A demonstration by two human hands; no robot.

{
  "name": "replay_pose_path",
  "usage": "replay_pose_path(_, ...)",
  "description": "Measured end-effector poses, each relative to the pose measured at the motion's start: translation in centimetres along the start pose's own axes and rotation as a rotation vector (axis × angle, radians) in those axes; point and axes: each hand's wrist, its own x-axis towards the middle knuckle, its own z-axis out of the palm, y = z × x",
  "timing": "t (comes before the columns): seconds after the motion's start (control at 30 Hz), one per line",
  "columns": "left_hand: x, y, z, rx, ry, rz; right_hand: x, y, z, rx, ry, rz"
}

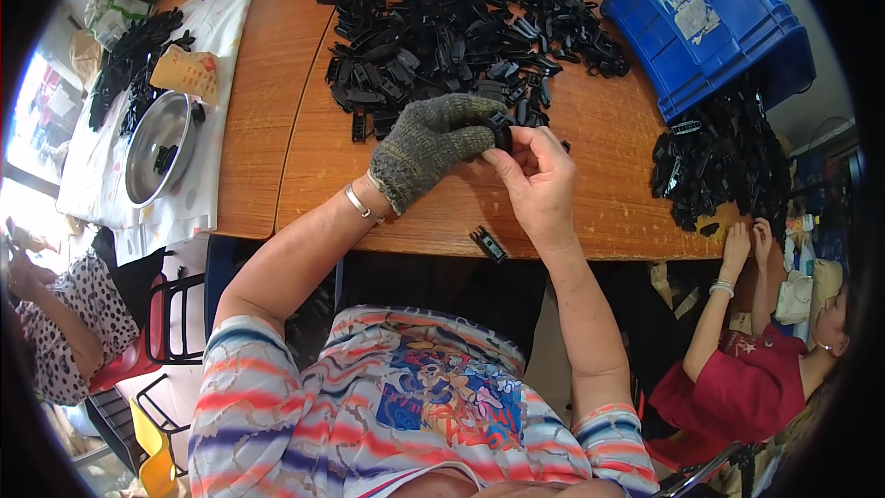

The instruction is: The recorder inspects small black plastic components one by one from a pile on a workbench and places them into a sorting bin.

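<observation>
My left hand [426, 146], in a dark grey-green knitted glove, is closed on a small black plastic part [502, 132] above the wooden table. Bare thumb and fingers of my right hand [537, 171] pinch the same part from the right side. Its exact kind is hard to make out, as the fingers cover much of it. A single black plastic clip-like piece [489, 244] lies by the table's near edge, below my hands. Just beyond them spreads a big heap of similar black plastic pieces [442, 46].
A blue plastic crate [705, 23] lies tipped at the far right, beside another black heap [719, 161]. A co-worker's hands [742, 244] are at that heap. On the left, a metal bowl [147, 171] rests on a white cloth [205, 129]; another person sits nearby.
</observation>
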Motion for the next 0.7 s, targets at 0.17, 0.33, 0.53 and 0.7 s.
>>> replay_pose_path(0.17, -0.2, 0.2, 0.2, -0.014, -0.055, -0.046, 0.0, 0.2, 0.2, -0.079, 0.028, -0.063)
replay_pose_path(0.33, -0.2, -0.6, 0.5, 0.077, -0.054, 0.065, -0.1, 0.1, 0.1, -0.241, 0.058, -0.151)
replay_pose_path(0.53, -0.9, -0.9, 1.2, 0.018, -0.159, 0.155, -0.4, 1.0, 0.4, -0.269, 0.106, -0.194)
replay_pose_path(0.7, -0.7, -0.6, 1.1, 0.362, -0.03, 0.198, -0.3, 0.2, 1.3, -0.444, 0.118, -0.239)
